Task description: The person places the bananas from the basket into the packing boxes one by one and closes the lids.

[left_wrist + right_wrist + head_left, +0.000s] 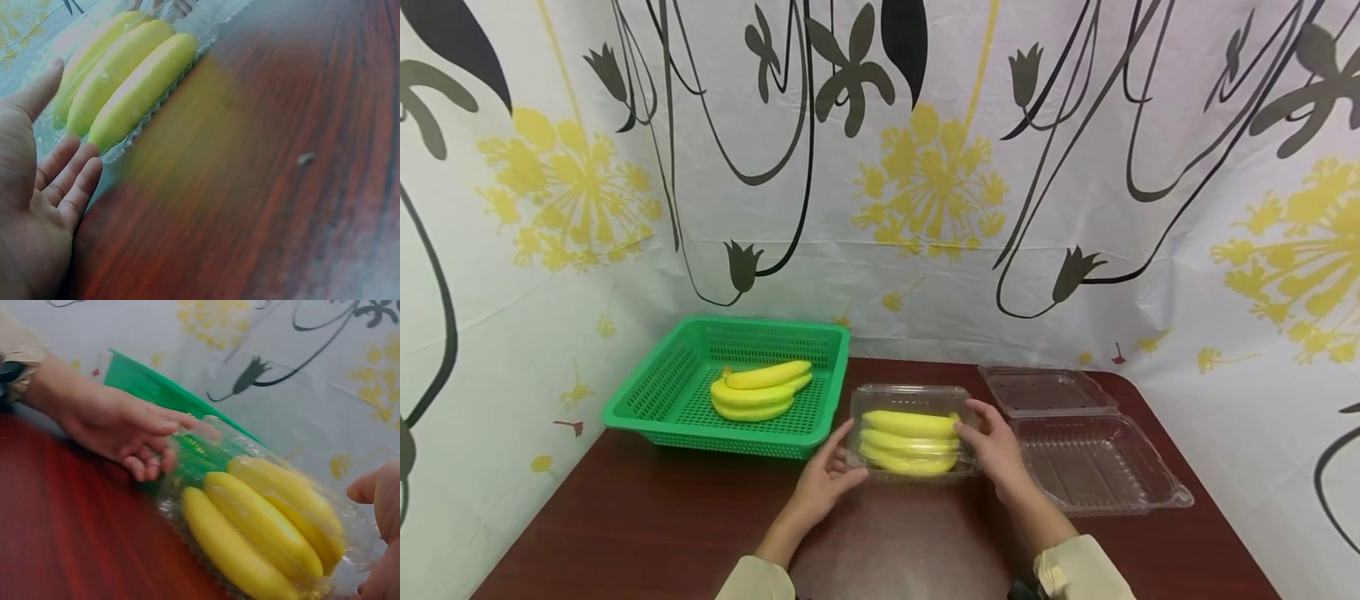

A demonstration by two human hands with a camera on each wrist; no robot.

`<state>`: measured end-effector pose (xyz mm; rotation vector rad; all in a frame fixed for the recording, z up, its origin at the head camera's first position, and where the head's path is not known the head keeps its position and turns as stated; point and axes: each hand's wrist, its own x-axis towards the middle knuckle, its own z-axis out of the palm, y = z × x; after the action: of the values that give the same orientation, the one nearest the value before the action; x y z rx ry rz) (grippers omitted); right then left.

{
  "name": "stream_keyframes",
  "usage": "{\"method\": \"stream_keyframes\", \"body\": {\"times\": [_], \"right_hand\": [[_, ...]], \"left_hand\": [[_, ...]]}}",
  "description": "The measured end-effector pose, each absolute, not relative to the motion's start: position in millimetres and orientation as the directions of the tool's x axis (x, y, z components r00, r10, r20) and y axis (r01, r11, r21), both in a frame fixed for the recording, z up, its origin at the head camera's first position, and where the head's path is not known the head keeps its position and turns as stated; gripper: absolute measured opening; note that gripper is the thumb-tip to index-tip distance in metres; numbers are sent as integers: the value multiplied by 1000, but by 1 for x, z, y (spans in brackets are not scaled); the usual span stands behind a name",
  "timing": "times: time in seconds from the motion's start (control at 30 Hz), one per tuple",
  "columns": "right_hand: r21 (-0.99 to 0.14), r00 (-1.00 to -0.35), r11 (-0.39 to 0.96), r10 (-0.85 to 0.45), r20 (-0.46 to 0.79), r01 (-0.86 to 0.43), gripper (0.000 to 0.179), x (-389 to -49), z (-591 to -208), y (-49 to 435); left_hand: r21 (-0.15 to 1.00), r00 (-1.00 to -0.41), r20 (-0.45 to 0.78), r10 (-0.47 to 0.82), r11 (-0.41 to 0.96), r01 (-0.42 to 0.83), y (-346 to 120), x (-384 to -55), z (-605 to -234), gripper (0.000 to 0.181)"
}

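Note:
A clear plastic clamshell box [868,400] with a bunch of yellow bananas [910,442] inside stands between both hands, its lid down over the fruit. My left hand [827,479] is at the box's left end, its fingers fairly straight and thumb spread apart. In the left wrist view those fingertips [94,164] come right up to the box's edge by the banana ends. At the other end, my right hand [996,450] holds the right side, thumb over the lid and fingers around the corner. Part of that hand shows at the edge of the right wrist view.
A green plastic basket [647,392] at the back left holds another bunch of bananas [760,392]. On the right lies an unfolded clear clamshell box [1097,462], lid [1041,390] toward the back. Patterned white cloth [940,317] hangs behind the dark red-brown table [700,517].

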<state>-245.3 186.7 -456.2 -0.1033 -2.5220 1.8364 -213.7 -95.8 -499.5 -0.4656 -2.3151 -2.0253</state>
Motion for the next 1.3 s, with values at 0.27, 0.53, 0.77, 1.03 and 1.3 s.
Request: {"method": "stream_keyframes", "body": {"times": [0.27, 0.53, 0.77, 1.03, 1.3], "right_hand": [[-946, -994, 325, 96, 52, -19, 66, -229, -468, 180], [-962, -990, 272, 132, 49, -12, 71, -227, -477, 176], [-966, -989, 257, 140, 52, -15, 73, -232, -482, 175], [-969, -989, 247, 141, 46, -10, 73, -240, -486, 176], [-975, -988, 222, 153, 28, 6, 73, -247, -487, 177]], "left_hand": [[977, -959, 170, 226, 85, 194, -95, -213, -493, 55], [989, -987, 64, 149, 125, 84, -90, -226, -500, 51], [994, -990, 11, 143, 110, 27, -92, -240, -512, 55], [999, -984, -42, 175, 13, -40, -90, -245, -511, 61], [981, -976, -90, 198, -150, -121, -81, -248, -506, 67]]}}
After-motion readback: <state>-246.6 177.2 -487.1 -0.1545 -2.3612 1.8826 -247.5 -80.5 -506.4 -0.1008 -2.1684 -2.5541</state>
